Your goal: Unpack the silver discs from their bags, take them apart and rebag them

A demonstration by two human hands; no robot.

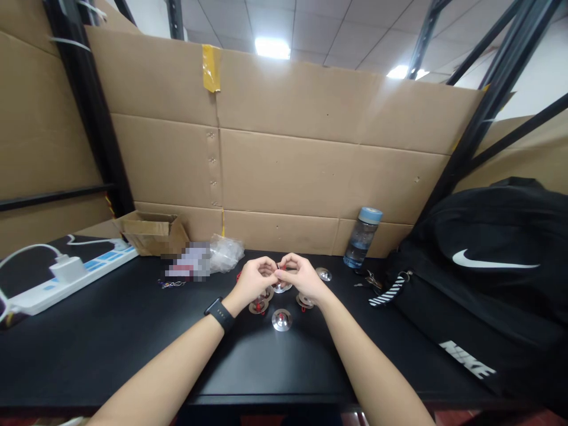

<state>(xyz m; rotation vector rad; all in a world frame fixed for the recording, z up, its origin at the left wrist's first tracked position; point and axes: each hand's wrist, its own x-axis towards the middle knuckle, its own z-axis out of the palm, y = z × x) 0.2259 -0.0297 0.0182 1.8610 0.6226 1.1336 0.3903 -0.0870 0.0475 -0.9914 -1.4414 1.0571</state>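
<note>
My left hand (256, 283) and my right hand (302, 278) meet over the middle of the table, thumbs and fingertips pinched together. A bit of red cord (283, 268) shows at the fingertips; its ends are hidden. Right under the fingers is a shiny round metal disc, apparently a finger cymbal (281, 289), partly covered by the hands. Similar domed discs lie around: one finger cymbal (281, 322) in front with a red centre, others with red loops beside my left wrist (258, 307) and under my right hand (304, 302). Another disc (324, 274) lies right of my right hand.
A black backpack (497, 236) fills the right side, with keys (373, 281) near it. A blue-capped bottle (361, 239) stands at the back. On the left are a power strip (89, 275), a small cardboard box (153, 234) and clear plastic bags (225, 253). Cardboard walls the back.
</note>
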